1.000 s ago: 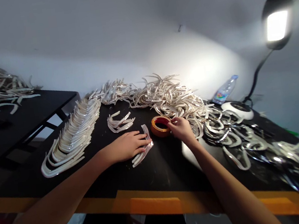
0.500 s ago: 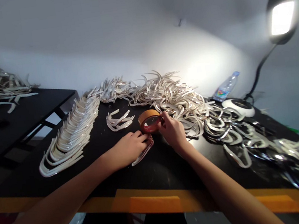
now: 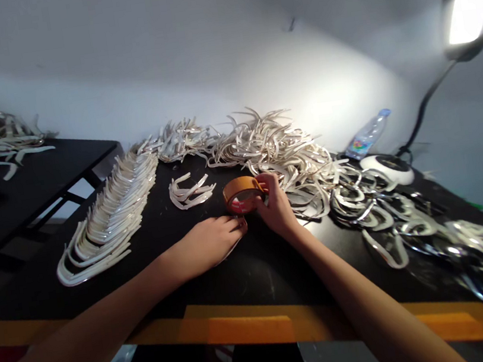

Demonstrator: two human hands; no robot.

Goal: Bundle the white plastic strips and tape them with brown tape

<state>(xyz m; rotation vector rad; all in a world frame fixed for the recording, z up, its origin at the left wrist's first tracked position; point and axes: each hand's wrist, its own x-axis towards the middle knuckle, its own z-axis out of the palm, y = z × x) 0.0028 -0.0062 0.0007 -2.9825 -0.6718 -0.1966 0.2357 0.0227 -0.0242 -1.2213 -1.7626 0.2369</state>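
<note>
Right hand (image 3: 267,196): pinching tape roll (image 3: 240,187), now tipped up beside strips (image 3: 233,248)
Left hand (image 3: 216,239): covering those, bench's (image 3: 257,289) front-edge side; gripping? can't tell

The orange tape roll (image 3: 242,185) stands tilted on edge, opening and reddish inner core facing near. A pale strip (image 3: 230,252) lies just near-left, mostly hidden.

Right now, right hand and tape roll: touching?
Touching: the head view shows the right hand gripping the tape roll by its right side.
</note>
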